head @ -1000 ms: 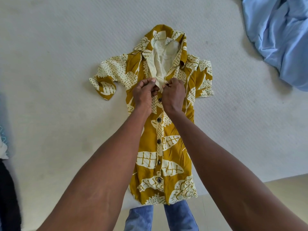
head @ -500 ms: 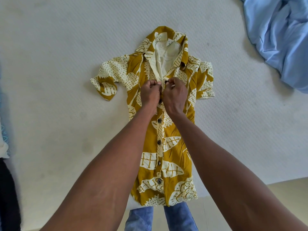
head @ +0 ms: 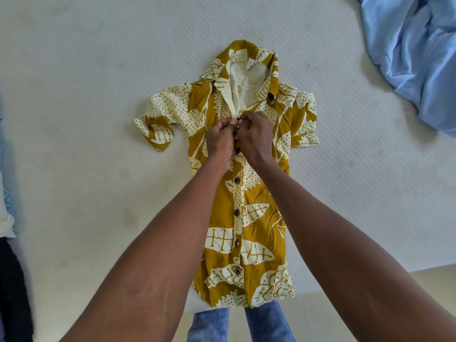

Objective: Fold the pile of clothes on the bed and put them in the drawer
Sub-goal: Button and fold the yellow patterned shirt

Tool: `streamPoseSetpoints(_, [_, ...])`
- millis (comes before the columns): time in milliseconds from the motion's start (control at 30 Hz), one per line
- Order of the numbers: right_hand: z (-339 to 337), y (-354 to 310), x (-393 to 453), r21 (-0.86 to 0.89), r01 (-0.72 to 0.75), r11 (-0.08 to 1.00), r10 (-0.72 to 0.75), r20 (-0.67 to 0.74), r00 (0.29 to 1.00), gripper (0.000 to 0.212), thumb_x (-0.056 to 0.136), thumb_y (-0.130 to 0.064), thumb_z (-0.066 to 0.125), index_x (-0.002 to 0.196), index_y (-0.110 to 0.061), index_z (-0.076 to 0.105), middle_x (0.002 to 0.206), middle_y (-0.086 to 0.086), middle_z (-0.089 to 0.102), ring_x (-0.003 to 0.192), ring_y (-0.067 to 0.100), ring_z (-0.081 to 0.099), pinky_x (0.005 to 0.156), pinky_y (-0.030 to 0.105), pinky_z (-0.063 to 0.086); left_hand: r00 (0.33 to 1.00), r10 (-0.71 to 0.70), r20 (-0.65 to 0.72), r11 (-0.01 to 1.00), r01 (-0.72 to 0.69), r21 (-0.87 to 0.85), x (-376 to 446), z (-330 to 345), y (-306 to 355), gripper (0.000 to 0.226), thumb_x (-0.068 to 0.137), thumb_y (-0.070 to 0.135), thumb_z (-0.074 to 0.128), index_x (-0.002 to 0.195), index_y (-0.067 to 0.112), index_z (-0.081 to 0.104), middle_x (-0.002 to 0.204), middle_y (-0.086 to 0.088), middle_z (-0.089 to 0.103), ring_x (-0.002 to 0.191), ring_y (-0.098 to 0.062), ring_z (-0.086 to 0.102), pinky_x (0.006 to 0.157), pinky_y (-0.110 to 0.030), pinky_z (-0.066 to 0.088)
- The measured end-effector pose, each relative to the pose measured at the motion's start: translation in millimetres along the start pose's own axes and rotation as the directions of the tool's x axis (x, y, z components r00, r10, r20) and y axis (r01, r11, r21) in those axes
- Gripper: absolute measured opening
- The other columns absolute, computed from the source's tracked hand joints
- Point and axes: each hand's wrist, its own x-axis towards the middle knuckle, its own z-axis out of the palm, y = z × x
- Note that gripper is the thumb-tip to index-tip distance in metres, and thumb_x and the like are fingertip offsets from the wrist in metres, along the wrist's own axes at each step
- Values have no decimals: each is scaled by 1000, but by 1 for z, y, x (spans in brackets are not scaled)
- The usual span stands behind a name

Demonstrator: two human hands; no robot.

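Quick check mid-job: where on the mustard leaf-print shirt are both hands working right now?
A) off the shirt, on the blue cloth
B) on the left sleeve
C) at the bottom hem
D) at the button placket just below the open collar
D: the left hand and right hand pinch the front edges of the shirt together around a button just under the open collar.

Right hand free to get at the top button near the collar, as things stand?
Probably yes. The top button lies uncovered just beyond the right hand, with nothing between. But that hand is pinching the shirt placket and must let go first.
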Motion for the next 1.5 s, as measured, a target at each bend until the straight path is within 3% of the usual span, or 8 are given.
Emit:
streamPoseSetpoints(333, [2,2,2,68,-23,997,22,21,1000,21,87,-1,48,87,-3,69,86,9,66,79,23,60,68,38,49,998,-62,22,995,64,-75,4,-7,3,8,93,11,62,93,9,69,67,0,67,52,-7,55,49,-21,39])
streamPoseSetpoints(533, [0,6,12,83,-55,995,45,117,992,23,86,2,47,80,-9,67,73,1,63,64,8,52,58,22,39,993,-104,52,989,109,-96,7,-10,11,7,90,11,70,95,5,70,69,-3,71,52,-10,62,49,-21,45])
streamPoseSetpoints(700, [-3,4,13,87,-72,994,59,144,988,25,87,5,45,82,-8,65,70,0,60,60,7,49,52,14,35,998,-69,9,991,69,-114,3,-4,10,8,82,7,77,87,7,72,65,-3,71,48,-9,60,46,-20,45])
streamPoseSetpoints(900, [-11,7,20,134,-130,982,108,159,981,18,81,4,57,85,-10,67,76,7,68,68,23,66,61,33,52,999,-37,40,999,38,-23,6,-5,10,6,83,10,77,86,10,72,64,-3,70,51,-10,59,48,-21,48])
streamPoseSetpoints(1033, [-17,4,21,179,-165,970,126,213,969,11,87,-4,60,84,-4,70,67,9,69,55,10,62,54,26,49,996,-49,79,997,45,58,9,-6,14,10,85,12,75,92,6,71,62,-4,69,49,-11,58,48,-23,49])
streamPoseSetpoints(1133, [-18,-1,22,211,-240,948,188,237,953,20,89,-19,68,78,-3,71,63,8,67,53,9,60,52,24,46,995,-48,89,996,42,74,8,-5,14,10,84,14,77,90,7,72,63,-5,68,48,-12,54,46,-25,46])
streamPoseSetpoints(1300, [-10,-3,27,306,-376,875,317,225,921,23,84,-4,69,61,-7,64,57,7,62,52,15,56,54,29,46,996,-21,87,992,10,129,4,-2,11,10,85,14,76,78,8,71,58,-1,66,48,-11,51,47,-26,43])
streamPoseSetpoints(1500, [-13,3,24,386,-394,834,324,235,916,13,85,-7,72,74,0,69,61,7,68,54,15,64,60,31,53,999,18,39,996,-22,87,1,1,5,7,88,15,74,83,11,72,56,1,64,48,-10,50,45,-26,46])
